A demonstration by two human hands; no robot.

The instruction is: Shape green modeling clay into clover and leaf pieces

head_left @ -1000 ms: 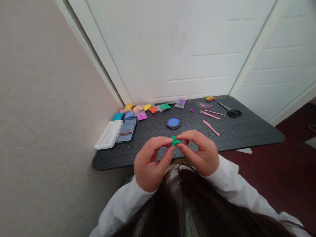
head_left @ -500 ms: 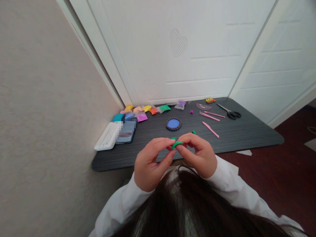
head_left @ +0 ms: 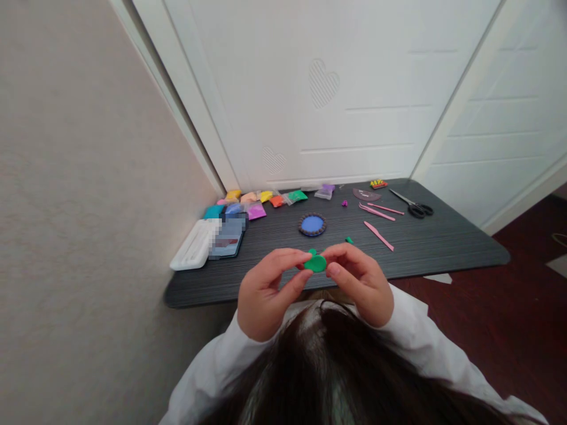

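Observation:
A flattened, rounded piece of green modelling clay [head_left: 315, 264] is between my two hands, with a small green knob showing just above it. My left hand [head_left: 271, 292] pinches its left edge between thumb and forefinger. On its right edge are the fingertips of my right hand [head_left: 361, 283], thumb bent close to the forefinger. Beyond the hands, on the dark table, lies a blue clay disc [head_left: 312, 224] ringed with brown clay. A small green clay bit [head_left: 349, 240] rests just past my right hand.
Clay packets, a green one [head_left: 296, 196] among them, line the table's back. At left are a white case [head_left: 195, 245] and a pixelated dark object [head_left: 228, 236]. To the right lie a pink clay knife [head_left: 378, 235], pink tools [head_left: 376, 211] and black scissors [head_left: 419, 209].
The green clay has turned from edge-on to show its broad face. My right thumb has drawn back to the right from it. My left hand keeps its pinch.

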